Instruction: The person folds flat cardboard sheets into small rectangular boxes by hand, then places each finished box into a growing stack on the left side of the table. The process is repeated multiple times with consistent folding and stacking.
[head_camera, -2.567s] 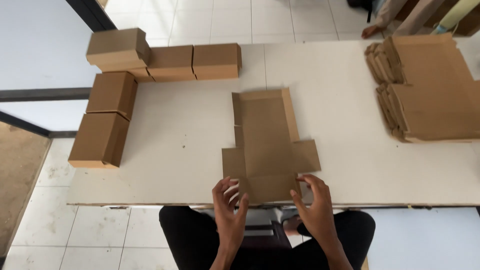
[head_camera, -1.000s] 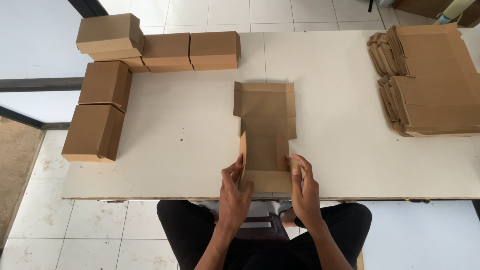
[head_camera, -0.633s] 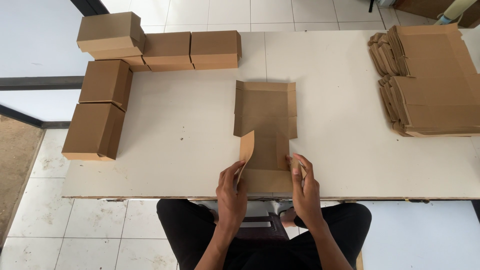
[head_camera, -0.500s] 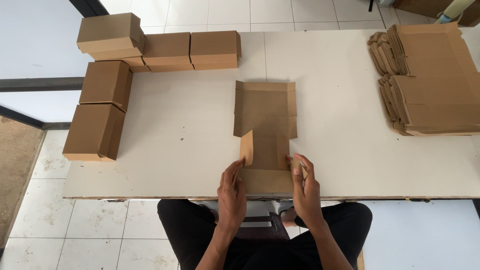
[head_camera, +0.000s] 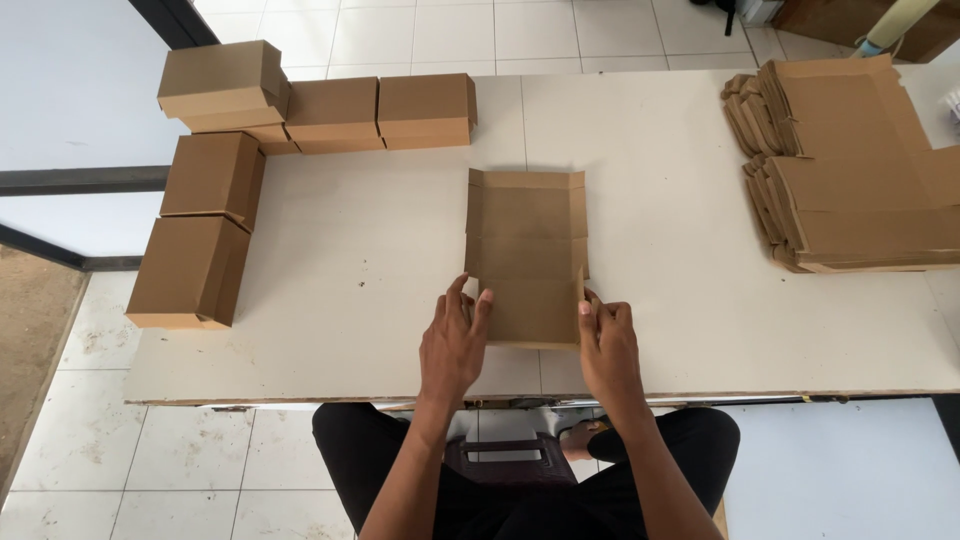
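Currently the left hand presses flat, fingers open, on the near left edge of the flat cardboard box blank, while the right hand pinches the raised side flap at its near right edge; the blank lies mid-counter, near edge close to the person. For a clean fold, judged from this posture, keep the base panel pinned against the counter and raise both side flaps along their scored creases evenly. Finished boxes stand far left, and stacked blanks lie far right, well apart.
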